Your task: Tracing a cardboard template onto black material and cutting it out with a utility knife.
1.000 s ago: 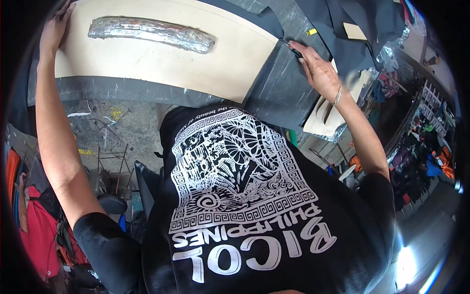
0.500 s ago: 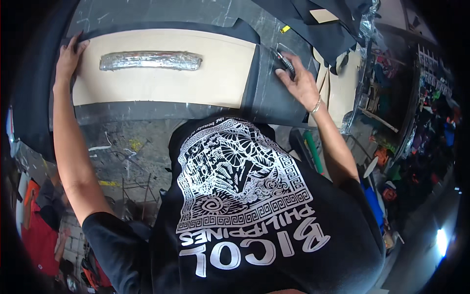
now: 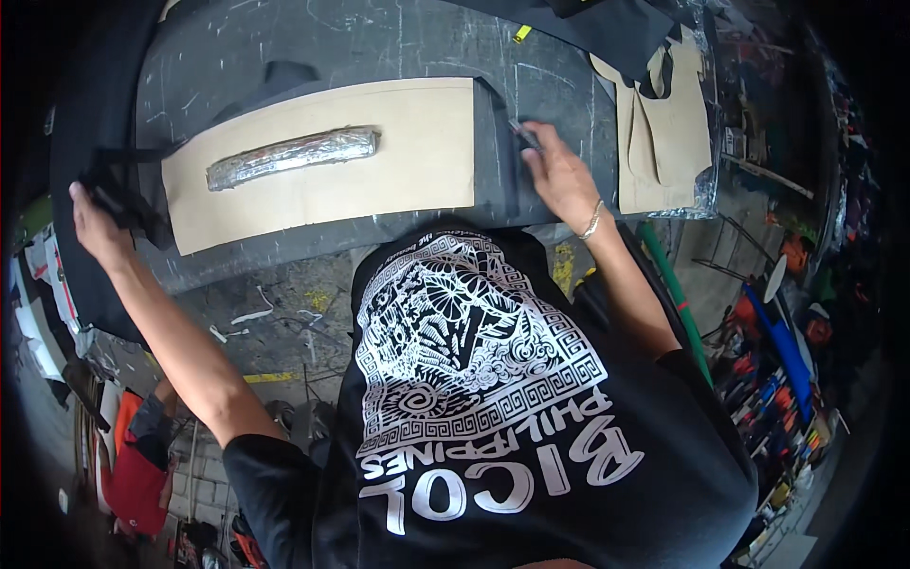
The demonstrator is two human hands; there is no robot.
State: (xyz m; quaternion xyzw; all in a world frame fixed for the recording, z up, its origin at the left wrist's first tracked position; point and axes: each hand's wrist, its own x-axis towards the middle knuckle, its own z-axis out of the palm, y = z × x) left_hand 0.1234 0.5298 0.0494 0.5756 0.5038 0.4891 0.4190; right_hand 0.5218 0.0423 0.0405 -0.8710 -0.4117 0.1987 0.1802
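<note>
At the far left my left hand (image 3: 100, 228) is closed on a piece of black fabric (image 3: 142, 204), which is smeared by motion beside the pattern's left end. My right hand (image 3: 561, 180) grips a utility knife (image 3: 524, 135) just right of the pattern; its blade is too small to make out. Between the hands lies a curved beige cardboard pattern (image 3: 417, 152). On top of it rests a long foil- or tape-wrapped weight (image 3: 294, 156), tilted up to the right. Black fabric (image 3: 289, 73) shows past the pattern's upper edge and also along its right side.
The dark worktable (image 3: 408, 43) carries chalk-like marks. Beige cardboard pieces (image 3: 664, 152) and black fabric (image 3: 607, 38) occupy its right end, near a small yellow item (image 3: 522, 34). More black material (image 3: 95, 123) hangs over the left edge. A person in red (image 3: 137, 479) is at lower left.
My left hand has left the pattern's upper left corner and moved down and left with black fabric. The pattern and weight now sit slanted. My right hand still holds the knife.
</note>
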